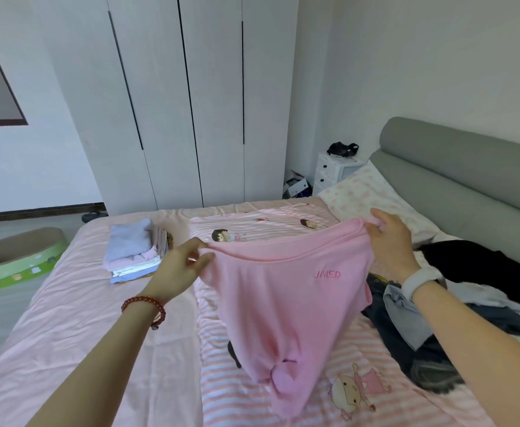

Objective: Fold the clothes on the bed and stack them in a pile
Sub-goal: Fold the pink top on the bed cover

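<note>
Head view: left hand (pixel 181 266) and right hand (pixel 391 238) pinch a pink shirt (pixel 289 306) at its shoulders, raised over the bed (pixel 67 318).

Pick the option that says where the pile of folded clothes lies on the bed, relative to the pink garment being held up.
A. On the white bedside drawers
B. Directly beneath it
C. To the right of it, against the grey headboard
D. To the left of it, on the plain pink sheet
D: the folded pile sits on the plain pink sheet, left of the pink garment held up by both hands.
</note>
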A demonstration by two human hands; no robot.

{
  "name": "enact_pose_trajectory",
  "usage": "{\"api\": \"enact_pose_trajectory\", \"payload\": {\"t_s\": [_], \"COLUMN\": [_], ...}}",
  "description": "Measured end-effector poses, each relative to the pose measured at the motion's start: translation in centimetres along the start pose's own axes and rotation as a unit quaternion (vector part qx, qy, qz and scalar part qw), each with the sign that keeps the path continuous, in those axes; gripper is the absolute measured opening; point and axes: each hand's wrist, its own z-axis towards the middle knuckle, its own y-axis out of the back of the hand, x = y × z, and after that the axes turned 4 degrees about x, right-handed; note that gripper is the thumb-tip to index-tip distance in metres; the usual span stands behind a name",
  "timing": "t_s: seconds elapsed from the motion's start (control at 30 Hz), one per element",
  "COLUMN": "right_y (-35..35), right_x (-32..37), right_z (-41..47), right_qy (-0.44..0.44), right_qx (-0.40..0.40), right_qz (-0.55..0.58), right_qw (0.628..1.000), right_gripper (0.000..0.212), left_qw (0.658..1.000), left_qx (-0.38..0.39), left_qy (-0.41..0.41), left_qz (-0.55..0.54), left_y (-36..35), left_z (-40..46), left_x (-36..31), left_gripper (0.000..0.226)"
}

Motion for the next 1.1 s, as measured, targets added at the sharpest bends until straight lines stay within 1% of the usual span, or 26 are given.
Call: {"api": "enact_pose_trajectory", "payload": {"t_s": [0.07, 0.17, 0.23, 0.3, 0.37, 0.5, 0.6, 0.7, 0.77, 0.87, 1.0, 1.1], "right_y": [0.7, 2.4, 3.8, 5.5, 7.4, 11.6, 14.6, 17.0, 18.1, 18.9, 18.7, 17.4], "right_x": [-1.0, -1.4, -0.8, 0.6, 2.3, 5.4, 7.8, 9.8, 10.6, 10.8, 9.9, 8.1], "right_z": [-1.0, -2.3, -3.0, -3.3, -3.5, -3.7, -3.8, -3.7, -3.6, -3.2, -2.1, -0.7], "right_qy": [0.016, 0.037, 0.065, 0.112, 0.157, 0.178, 0.207, 0.252, 0.278, 0.294, 0.298, 0.287], "right_qx": [0.001, -0.021, -0.068, -0.126, -0.166, -0.207, -0.261, -0.304, -0.325, -0.331, -0.326, -0.301], "right_qz": [-0.043, -0.041, -0.028, -0.002, 0.033, 0.128, 0.182, 0.186, 0.174, 0.149, 0.125, 0.112], "right_qw": [0.999, 0.998, 0.995, 0.986, 0.973, 0.954, 0.925, 0.9, 0.887, 0.884, 0.888, 0.903], "right_gripper": [0.028, 0.013, 0.008, 0.005, 0.005, 0.007, 0.012, 0.017, 0.017, 0.017, 0.017, 0.016], "left_qw": [0.997, 0.991, 0.989, 0.985, 0.972, 0.937, 0.908, 0.883, 0.87, 0.868, 0.879, 0.894], "left_qx": [-0.035, -0.062, -0.084, -0.133, -0.198, -0.312, -0.365, -0.405, -0.42, -0.42, -0.402, -0.377], "left_qy": [0.007, 0.002, -0.02, -0.062, -0.1, -0.134, -0.145, -0.155, -0.157, -0.152, -0.151, -0.131], "left_qz": [-0.07, -0.118, -0.123, -0.093, -0.076, -0.081, -0.147, -0.181, -0.206, -0.219, -0.207, -0.204], "left_y": [-0.1, -0.2, 0.0, 0.6, 1.4, 3.8, 6.1, 7.9, 8.4, 8.4, 7.6, 6.3], "left_z": [-0.1, -0.4, -0.8, -1.0, -1.3, -2.1, -3.0, -3.8, -4.1, -4.1, -3.3, -1.9], "left_x": [-1.3, -3.5, -5.4, -7.7, -10.4, -16.1, -20.2, -23.1, -24.3, -25.0, -24.2, -22.4], "left_gripper": [0.027, 0.027, 0.026, 0.025, 0.024, 0.025, 0.024, 0.02, 0.019, 0.019, 0.019, 0.02]}}
